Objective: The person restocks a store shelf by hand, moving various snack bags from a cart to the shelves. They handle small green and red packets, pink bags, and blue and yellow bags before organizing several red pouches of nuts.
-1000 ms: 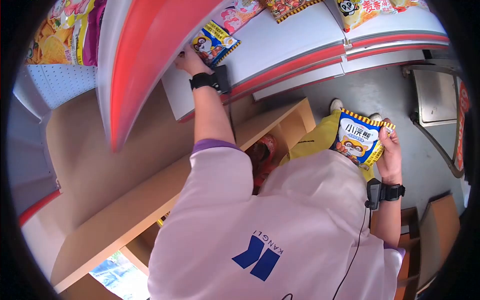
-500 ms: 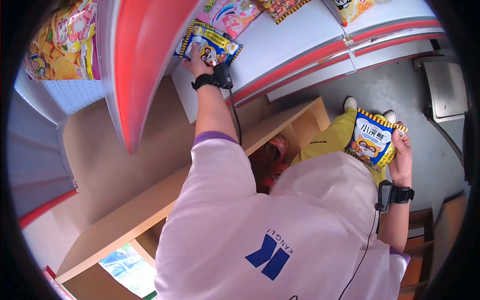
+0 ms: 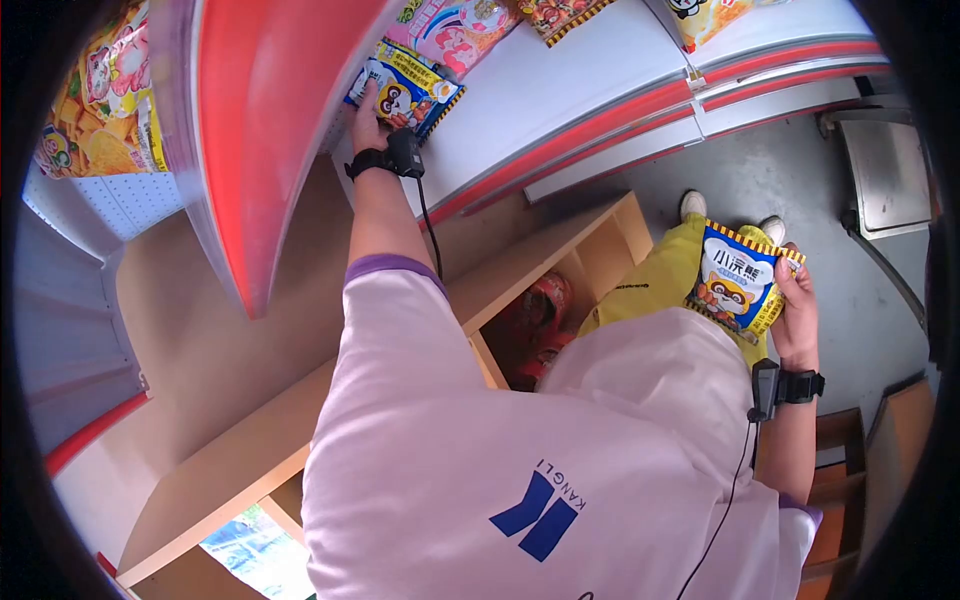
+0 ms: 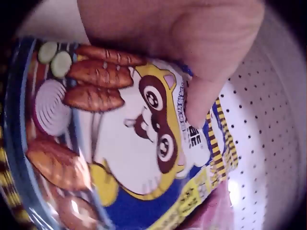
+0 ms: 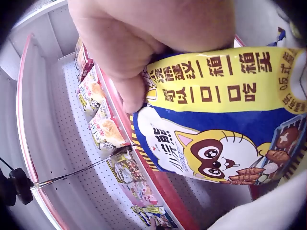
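On the white shelf in the head view lies a blue and yellow snack bag (image 3: 405,95) with a raccoon face on it. My left hand (image 3: 368,132) grips its near left edge. In the left wrist view the thumb (image 4: 204,103) presses on the printed front of the bag (image 4: 129,139), and the other fingers are hidden. My right hand (image 3: 797,315) holds a similar blue snack bag (image 3: 735,280) at its striped edge, in front of my legs. The right thumb (image 5: 132,93) lies at the corner of this bag (image 5: 211,139) in the right wrist view.
A pink bag (image 3: 450,35) and other snack bags lie further along the shelf (image 3: 590,80). A red curved panel (image 3: 270,130) hangs close to my left arm. Below are a wooden cabinet (image 3: 230,430) and a metal-framed seat or panel (image 3: 885,175) at right.
My left hand has come round the shelf bag, its thumb now over the front, and the bag sits slightly further left. My right hand keeps holding its bag; the head view has shifted a little.
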Action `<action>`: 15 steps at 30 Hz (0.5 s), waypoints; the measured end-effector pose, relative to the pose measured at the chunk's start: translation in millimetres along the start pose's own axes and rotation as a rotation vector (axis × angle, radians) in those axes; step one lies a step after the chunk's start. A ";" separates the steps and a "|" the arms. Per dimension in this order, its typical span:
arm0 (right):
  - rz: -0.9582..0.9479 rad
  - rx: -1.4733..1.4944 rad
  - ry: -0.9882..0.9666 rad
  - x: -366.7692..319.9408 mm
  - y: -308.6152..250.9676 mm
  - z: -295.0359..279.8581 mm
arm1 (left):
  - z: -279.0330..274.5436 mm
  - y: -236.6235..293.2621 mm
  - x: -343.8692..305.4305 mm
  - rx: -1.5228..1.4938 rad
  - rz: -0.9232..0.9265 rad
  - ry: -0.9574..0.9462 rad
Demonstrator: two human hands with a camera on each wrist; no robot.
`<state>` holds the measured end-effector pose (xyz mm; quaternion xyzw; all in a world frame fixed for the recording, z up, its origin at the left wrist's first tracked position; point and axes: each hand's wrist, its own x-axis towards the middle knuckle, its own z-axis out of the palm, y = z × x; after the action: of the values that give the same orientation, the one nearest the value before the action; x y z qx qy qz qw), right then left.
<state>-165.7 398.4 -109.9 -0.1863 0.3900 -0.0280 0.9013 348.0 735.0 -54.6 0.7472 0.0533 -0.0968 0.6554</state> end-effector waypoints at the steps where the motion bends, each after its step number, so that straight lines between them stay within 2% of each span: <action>1: -0.003 0.001 0.010 1.2 0.2 -0.4 | -4.4 -1.5 1.4 0.030 -0.052 -0.026; 5: 0.005 -0.023 -0.012 2.7 -3.0 2.8 | -3.4 -5.3 -5.4 -0.032 0.010 -0.005; 8: -0.015 -0.016 0.036 -2.1 -5.6 9.0 | -8.0 -5.7 -0.9 -0.020 -0.017 -0.034; 10: -0.014 -0.012 0.013 -1.9 -7.0 9.8 | -29.5 -18.7 24.1 -0.071 -0.115 -0.088; 11: -0.012 -0.018 0.015 -1.8 -7.6 11.2 | -22.1 -14.8 13.4 -0.076 -0.119 -0.085; 13: -0.035 -0.010 -0.009 -1.6 -10.9 15.7 | 4.5 5.7 -22.6 -0.049 -0.061 0.294; 15: -0.028 -0.042 -0.054 -1.5 -16.4 20.7 | -79.4 -58.2 44.6 -0.046 0.112 0.247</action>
<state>-150.4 390.0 -90.1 -0.2113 0.3632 -0.0274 0.9070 385.5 819.4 -110.9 0.7398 0.0940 0.0341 0.6653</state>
